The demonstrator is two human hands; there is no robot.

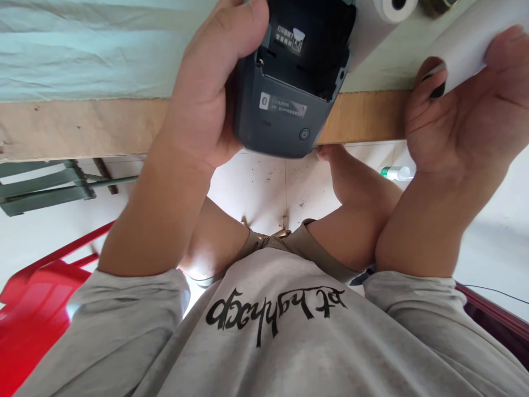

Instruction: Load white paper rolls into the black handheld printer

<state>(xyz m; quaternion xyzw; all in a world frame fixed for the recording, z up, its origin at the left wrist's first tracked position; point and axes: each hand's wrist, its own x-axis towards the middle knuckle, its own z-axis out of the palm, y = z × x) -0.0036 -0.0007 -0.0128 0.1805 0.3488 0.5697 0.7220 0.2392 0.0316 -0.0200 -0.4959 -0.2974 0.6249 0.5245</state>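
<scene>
My left hand (221,71) grips the side of a dark grey portable label printer (275,124), its thumb along the upper left edge. The printer's black paper bay stands uncovered, with small stickers inside and a power button below. White paper rolls are around it. One paper roll (372,27) lies just to the printer's right, its core hole showing. At the far right, my right hand (463,105) is closed around another white paper roll (458,58), whose dark end shows by the fingertips. The tops of both hands' holds run partly out of view.
A wooden table edge (82,124) crosses the view, with a pale green cloth (91,49) on top. A dark round object (437,6) sits at the top right. Below are a red chair (37,309), a green slatted chair (45,184) and a white-and-green bottle (394,173) on the floor.
</scene>
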